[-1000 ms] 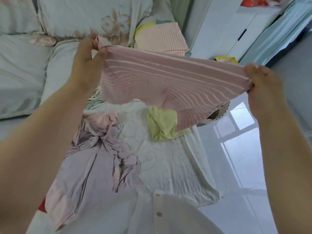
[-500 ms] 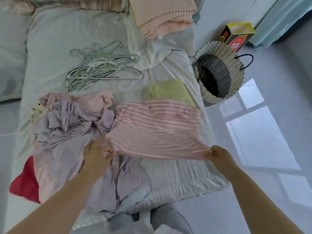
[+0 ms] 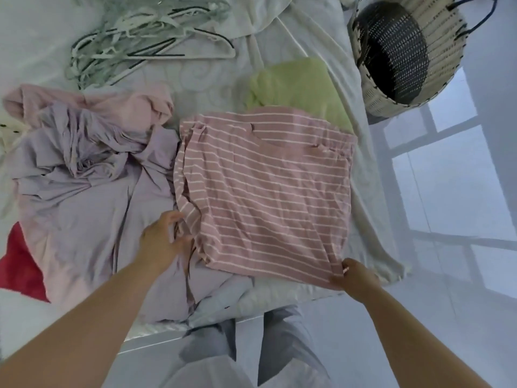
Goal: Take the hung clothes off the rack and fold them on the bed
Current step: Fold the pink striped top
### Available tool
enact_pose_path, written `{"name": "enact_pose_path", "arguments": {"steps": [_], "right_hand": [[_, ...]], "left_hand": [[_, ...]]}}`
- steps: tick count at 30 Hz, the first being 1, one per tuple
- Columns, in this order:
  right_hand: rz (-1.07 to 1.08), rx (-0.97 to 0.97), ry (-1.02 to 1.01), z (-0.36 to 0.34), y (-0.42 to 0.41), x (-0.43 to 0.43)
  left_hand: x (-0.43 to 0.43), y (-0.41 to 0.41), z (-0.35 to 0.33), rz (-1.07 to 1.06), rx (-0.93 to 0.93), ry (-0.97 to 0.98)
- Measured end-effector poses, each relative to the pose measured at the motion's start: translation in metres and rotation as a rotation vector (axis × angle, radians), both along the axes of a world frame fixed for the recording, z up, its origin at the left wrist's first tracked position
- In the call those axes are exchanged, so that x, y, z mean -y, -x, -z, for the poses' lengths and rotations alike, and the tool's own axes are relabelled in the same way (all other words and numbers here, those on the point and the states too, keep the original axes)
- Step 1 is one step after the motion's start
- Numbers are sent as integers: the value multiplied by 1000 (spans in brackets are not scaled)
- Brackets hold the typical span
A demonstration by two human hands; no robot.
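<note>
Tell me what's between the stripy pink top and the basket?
A green cloth lies there, its near edge under the stripy pink top, then a strip of white sheet before the basket. The head view shows it.

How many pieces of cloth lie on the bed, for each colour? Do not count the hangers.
striped pink garment: 1
plain pink garment: 1
lilac garment: 1, crumpled, maybe more
green garment: 1
red cloth: 1
white dotted cloth, cut by the edge: 1
Total: 6 at least
</note>
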State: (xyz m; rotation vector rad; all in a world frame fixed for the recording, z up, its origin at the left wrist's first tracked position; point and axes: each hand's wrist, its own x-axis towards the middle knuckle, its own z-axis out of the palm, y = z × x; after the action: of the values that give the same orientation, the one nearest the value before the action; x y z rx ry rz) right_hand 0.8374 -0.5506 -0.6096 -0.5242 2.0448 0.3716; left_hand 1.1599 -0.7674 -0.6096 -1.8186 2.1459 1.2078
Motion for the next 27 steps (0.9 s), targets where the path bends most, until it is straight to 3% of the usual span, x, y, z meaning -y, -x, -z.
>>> {"name": "enact_pose_path", "arguments": {"steps": [3,6,9,14,20,24,27], "right_hand": [[0,-121,-21,15,-2,9],[-60,-239,291,21,-13,18],[-298,-157,510,31,-28,25],[-494,106,325,53,-54,15],[-657,78,301,57,-60,-3],[-575,-6,442,61,-52,-17],[-555,-52,316,60,-44,-29]], "left_hand": [[1,-3,14,59,-12,9],[-2,-2,25,72,16,38],[-9,-3,38,148,124,119],[-20,13,50,322,150,229],[-11,29,54,355,156,176],[-10,24,51,232,66,173],[-11,10,39,193,2,118]]}}
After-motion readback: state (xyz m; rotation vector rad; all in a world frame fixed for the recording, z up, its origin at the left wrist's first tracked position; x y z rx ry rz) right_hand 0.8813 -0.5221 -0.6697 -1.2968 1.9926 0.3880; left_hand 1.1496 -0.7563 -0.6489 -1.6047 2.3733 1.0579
